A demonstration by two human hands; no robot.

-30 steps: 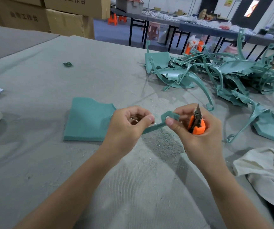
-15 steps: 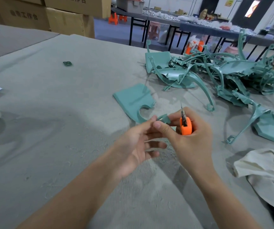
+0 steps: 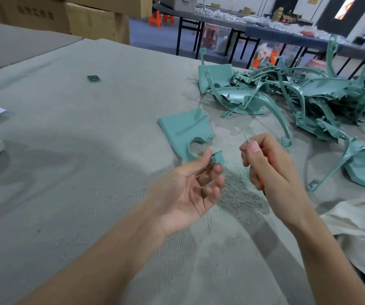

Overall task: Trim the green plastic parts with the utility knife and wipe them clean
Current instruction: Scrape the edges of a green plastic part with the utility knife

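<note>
My left hand (image 3: 190,188) lies palm up and pinches the ring end of a green plastic part (image 3: 184,132) between thumb and fingers. The part's flat panel points away from me and rests on the grey table (image 3: 78,150). My right hand (image 3: 271,168) is a short way to the right, apart from the part. It grips the orange utility knife (image 3: 260,182), with the thin blade sticking up above the thumb; most of the handle is hidden in the fist.
A tangled pile of green parts (image 3: 309,95) fills the far right of the table. A pale cloth (image 3: 361,227) lies near right. Grey-green shavings (image 3: 240,197) lie between my hands. A small green piece (image 3: 93,78) lies far left; cardboard boxes (image 3: 95,20) stand behind.
The green part swung from my left side to pointing away from me. My left hand turned palm up. My right hand with the knife drew back from the part's ring end.
</note>
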